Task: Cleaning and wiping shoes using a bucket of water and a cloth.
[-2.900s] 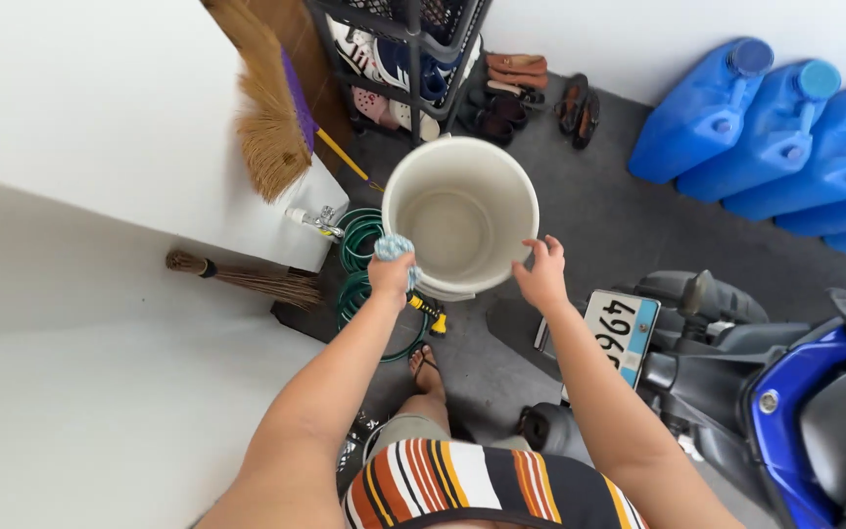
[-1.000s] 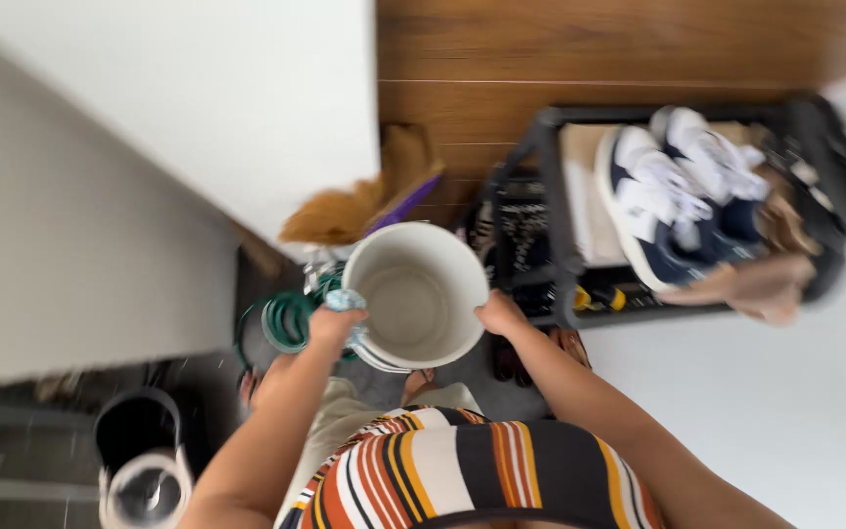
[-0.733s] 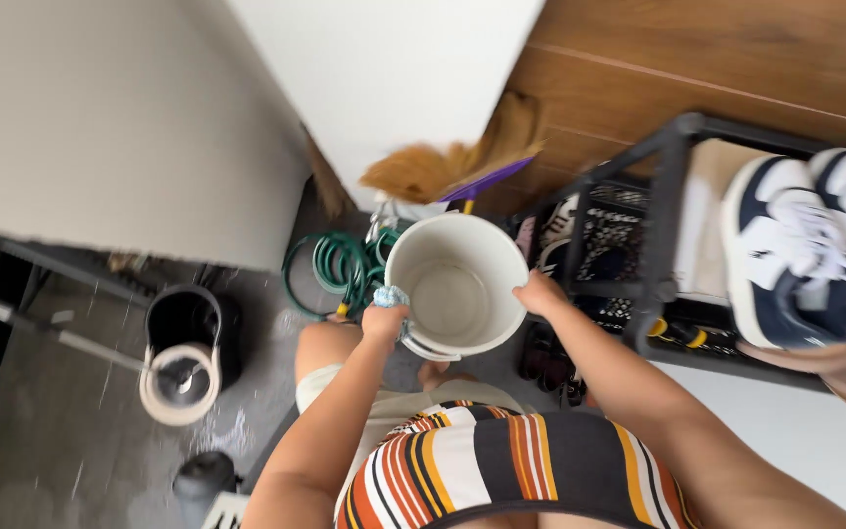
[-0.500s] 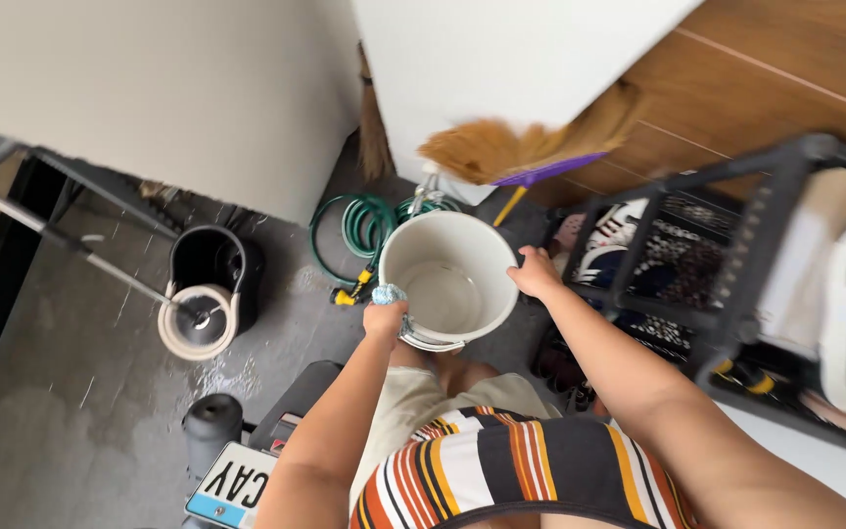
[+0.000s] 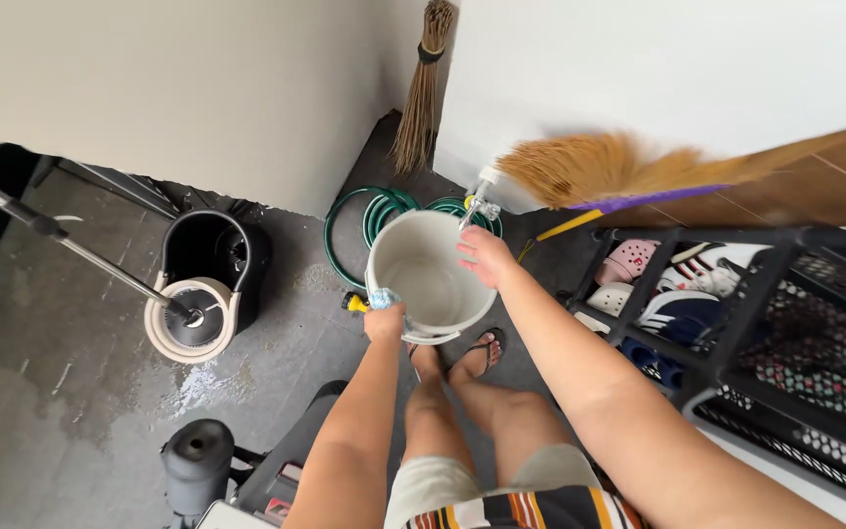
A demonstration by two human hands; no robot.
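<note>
Both hands carry the round white plastic bucket (image 5: 427, 278) just under the wall tap (image 5: 478, 199). The left hand (image 5: 385, 320) is closed on its near rim and a blue cloth (image 5: 381, 299); the right hand (image 5: 485, 257) clasps the far rim. By the look of it, the bucket is being lined up, and it needs steadying beneath the spout.

Smooth matt plastic bucket (image 5: 423, 274); rough grey concrete floor (image 5: 70, 392).

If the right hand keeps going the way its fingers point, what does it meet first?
Probably the tap on the white wall. The right hand rests on the far rim of the bucket, fingers pointing up-left toward it; depth is unclear, so it may pass beneath.
</note>
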